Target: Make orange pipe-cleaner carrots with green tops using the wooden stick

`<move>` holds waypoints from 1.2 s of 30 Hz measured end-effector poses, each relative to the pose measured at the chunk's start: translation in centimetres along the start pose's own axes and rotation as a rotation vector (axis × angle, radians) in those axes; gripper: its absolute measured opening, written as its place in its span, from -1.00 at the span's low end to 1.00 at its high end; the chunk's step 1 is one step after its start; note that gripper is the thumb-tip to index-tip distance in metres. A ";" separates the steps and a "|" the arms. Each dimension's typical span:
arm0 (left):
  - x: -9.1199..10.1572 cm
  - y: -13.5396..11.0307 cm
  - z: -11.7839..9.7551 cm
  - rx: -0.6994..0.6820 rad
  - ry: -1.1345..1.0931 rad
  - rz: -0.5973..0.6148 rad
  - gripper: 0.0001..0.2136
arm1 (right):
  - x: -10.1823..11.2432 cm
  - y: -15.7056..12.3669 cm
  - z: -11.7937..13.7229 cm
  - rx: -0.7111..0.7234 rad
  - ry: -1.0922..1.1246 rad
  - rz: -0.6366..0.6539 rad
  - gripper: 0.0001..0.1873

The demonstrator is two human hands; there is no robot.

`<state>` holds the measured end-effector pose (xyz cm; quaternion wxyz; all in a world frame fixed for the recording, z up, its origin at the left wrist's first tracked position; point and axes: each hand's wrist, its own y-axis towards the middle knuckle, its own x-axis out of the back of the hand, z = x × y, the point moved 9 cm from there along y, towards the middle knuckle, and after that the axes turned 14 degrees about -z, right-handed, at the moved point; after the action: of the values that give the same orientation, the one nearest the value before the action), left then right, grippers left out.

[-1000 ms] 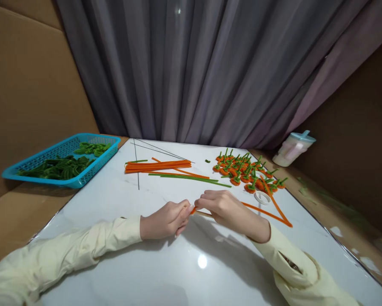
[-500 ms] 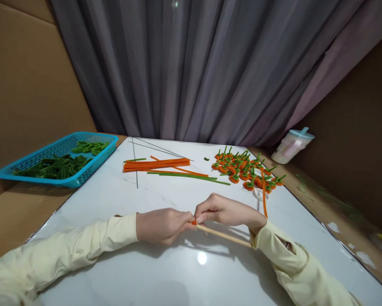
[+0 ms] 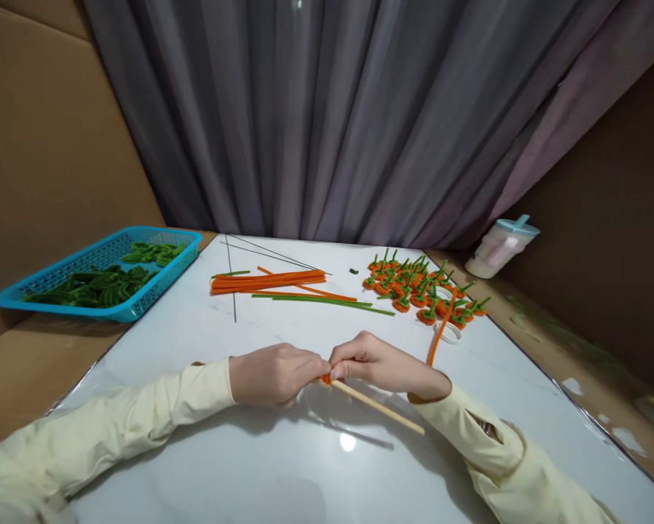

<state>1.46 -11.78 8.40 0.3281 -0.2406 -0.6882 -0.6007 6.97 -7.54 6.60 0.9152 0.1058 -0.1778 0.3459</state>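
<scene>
Just above the white tabletop, my left hand (image 3: 277, 373) is closed around one end of a thin wooden stick (image 3: 381, 409). The rest of the stick slants down to the right below my right hand (image 3: 379, 362). A small orange coil of pipe cleaner (image 3: 326, 379) wraps the stick between the fingertips of both hands. My right hand pinches at that coil with thumb and forefinger. Behind the right wrist a loose orange pipe cleaner length (image 3: 440, 335) rises; whether it joins the coil is hidden by the hand.
Orange pipe cleaners (image 3: 272, 281) lie bundled beyond my hands, with green pipe cleaners (image 3: 327, 302) beside them. Several orange pieces with green stems (image 3: 403, 287) and a white tape ring (image 3: 448, 332) are at right. A blue basket (image 3: 133, 309) holds green pieces. A lidded cup (image 3: 496, 251) stands far right.
The stick has tilted more steeply, and its right end now shows clear of my right sleeve. My right wrist has shifted slightly left, and the loose orange length has swung to a different slant.
</scene>
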 end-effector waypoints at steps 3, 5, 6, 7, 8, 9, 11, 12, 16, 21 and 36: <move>0.2 0.2 -0.3 -0.030 -0.002 -0.023 -0.77 | -0.4 -0.3 -0.7 -0.073 0.072 0.065 -0.63; 0.3 0.2 -0.3 -0.035 -0.016 -0.039 -0.78 | -0.5 -0.5 -0.9 -0.092 0.085 0.106 -0.61; 0.3 0.2 -0.3 -0.031 -0.024 -0.043 -0.78 | -0.4 -0.5 -0.8 -0.080 0.067 0.112 -0.62; 0.2 0.1 -0.2 -0.024 -0.033 -0.041 -0.78 | -0.3 -0.5 -0.7 -0.057 0.035 0.108 -0.62; 0.1 0.0 -0.1 -0.014 -0.042 -0.032 -0.79 | -0.1 -0.5 -0.5 -0.027 -0.005 0.101 -0.63; 0.0 -0.1 -0.1 -0.002 -0.049 -0.019 -0.79 | 0.1 -0.5 -0.2 0.006 -0.046 0.090 -0.64; -0.3 -0.2 0.1 0.024 -0.070 0.007 -0.81 | 0.2 -0.6 0.6 0.087 -0.126 0.070 -0.66; -0.4 -0.3 0.2 0.044 -0.081 0.012 -0.82 | 0.4 -0.6 1.1 0.139 -0.172 0.047 -0.68; -0.1 0.0 1.2 0.165 -0.126 -0.023 -0.88 | 0.8 -1.5 3.8 0.428 -0.453 -0.111 -0.70; -0.1 0.2 1.6 0.261 -0.251 -0.002 -0.86 | -0.3 -3.1 5.9 0.678 -0.918 -0.227 -0.70; 1.2 1.0 0.0 0.091 -0.128 -0.108 -0.83 | 0.8 -1.2 3.2 0.395 -0.384 -0.164 -0.69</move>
<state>1.39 -11.70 9.95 0.2610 -0.2259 -0.7462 -0.5692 7.51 -8.91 9.74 0.8513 0.3597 -0.2678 0.2723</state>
